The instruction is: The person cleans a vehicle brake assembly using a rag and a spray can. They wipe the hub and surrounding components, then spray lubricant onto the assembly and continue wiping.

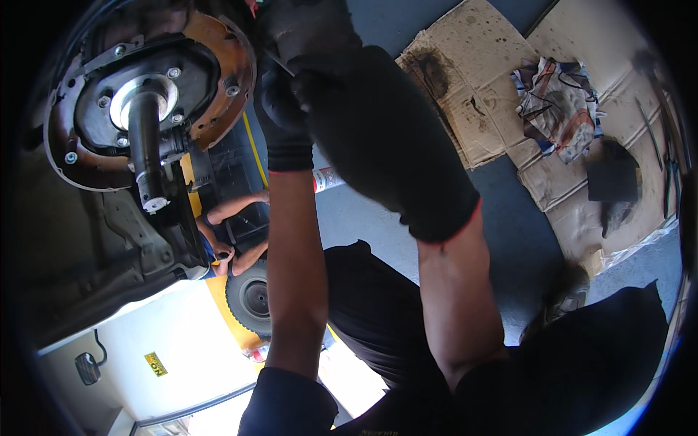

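Both my hands wear black knit gloves with red cuff edges and are close together at the top, right of the wheel brake assembly. My left hand (pixel 282 105) is closed, its fingers bent around something hidden. Crossing over from the right, my right hand (pixel 320 83) is also closed. A thin metal rod (pixel 280 64) shows between the two; what it belongs to cannot be made out. Beyond them is a dark, shadowed shape (pixel 305 29). Beside my hands, the round brake backing plate (pixel 94 171) carries curved brake shoes (pixel 214 47) around a bolted hub with a protruding axle spindle (pixel 145 138).
Flattened cardboard (pixel 494 109) on the blue floor bears oil stains, a crumpled printed cloth or paper (pixel 558 105), a dark square pad (pixel 613 174) and long tools (pixel 665 160). Past the vehicle underside, another person's arms (pixel 236 211) show near a tyre (pixel 251 298).
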Demonstrator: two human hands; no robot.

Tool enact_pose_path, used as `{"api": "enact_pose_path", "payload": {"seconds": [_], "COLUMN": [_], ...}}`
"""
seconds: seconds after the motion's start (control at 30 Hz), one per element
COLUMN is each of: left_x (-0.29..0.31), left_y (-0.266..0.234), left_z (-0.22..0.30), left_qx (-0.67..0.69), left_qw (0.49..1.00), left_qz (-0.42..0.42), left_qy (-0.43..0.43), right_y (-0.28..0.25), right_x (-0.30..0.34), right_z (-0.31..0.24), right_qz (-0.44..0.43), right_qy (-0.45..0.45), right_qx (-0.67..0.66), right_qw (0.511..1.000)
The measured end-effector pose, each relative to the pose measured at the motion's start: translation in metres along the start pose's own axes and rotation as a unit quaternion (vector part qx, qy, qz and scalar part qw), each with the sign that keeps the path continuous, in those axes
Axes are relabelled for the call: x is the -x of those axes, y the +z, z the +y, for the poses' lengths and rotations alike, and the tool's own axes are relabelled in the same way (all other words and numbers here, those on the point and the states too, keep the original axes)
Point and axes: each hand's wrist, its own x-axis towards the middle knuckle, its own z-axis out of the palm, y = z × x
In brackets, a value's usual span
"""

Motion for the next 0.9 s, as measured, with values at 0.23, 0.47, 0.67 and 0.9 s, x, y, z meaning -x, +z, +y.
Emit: {"api": "enact_pose_path", "payload": {"seconds": [0.23, 0.47, 0.67, 0.9], "left_x": [-0.018, 0.001, -0.01, -0.018], "left_y": [0.013, 0.007, -0.007, 0.006], "left_z": [0.001, 0.007, 0.015, 0.01], "left_qx": [-0.286, -0.2, -0.439, -0.252], "left_qw": [0.952, 0.978, 0.893, 0.965], "left_qz": [0.003, 0.034, -0.004, -0.009], "left_qy": [0.111, 0.048, 0.097, 0.075], "right_y": [0.042, 0.011, -0.021, 0.008], "right_x": [-0.001, 0.005, 0.004, -0.002], "right_z": [-0.031, -0.015, 0.011, -0.013], "right_qz": [0.06, 0.055, -0.012, -0.048], "right_qy": [0.27, 0.109, 0.012, 0.22], "right_qx": [-0.313, -0.133, -0.108, -0.255], "right_qw": [0.909, 0.984, 0.994, 0.94]}}
